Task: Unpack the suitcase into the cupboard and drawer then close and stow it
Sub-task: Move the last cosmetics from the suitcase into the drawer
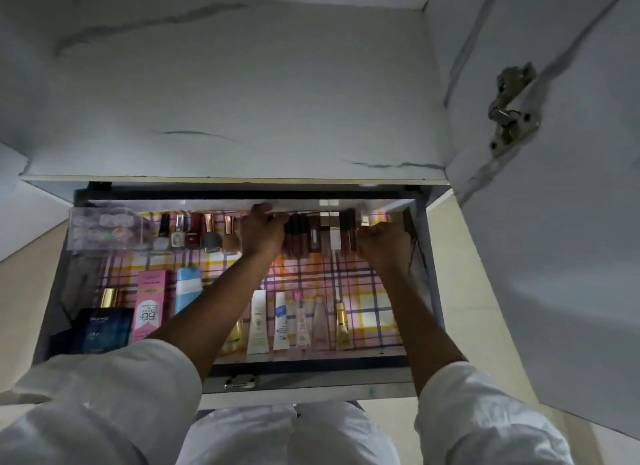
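The open drawer (311, 364) is lined with a pink and yellow checked sheet and holds cosmetics. Along its back stands a row of nail polish bottles (194, 236) and dark lip gloss tubes (318, 236). My left hand (263, 234) reaches to the left end of the tube row, fingers curled and pinching a dark tube. At the right end of the row, my right hand (384, 244) is curled around a small tube. The suitcase is out of view.
A clear plastic box (107, 232) sits in the back left corner. Boxes and a perfume (104, 326) lie at front left, with several tubes (294, 322) along the front. The cupboard shelf (225, 101) above is bare, and its door (571, 222) with a metal hinge (509, 114) hangs open at right.
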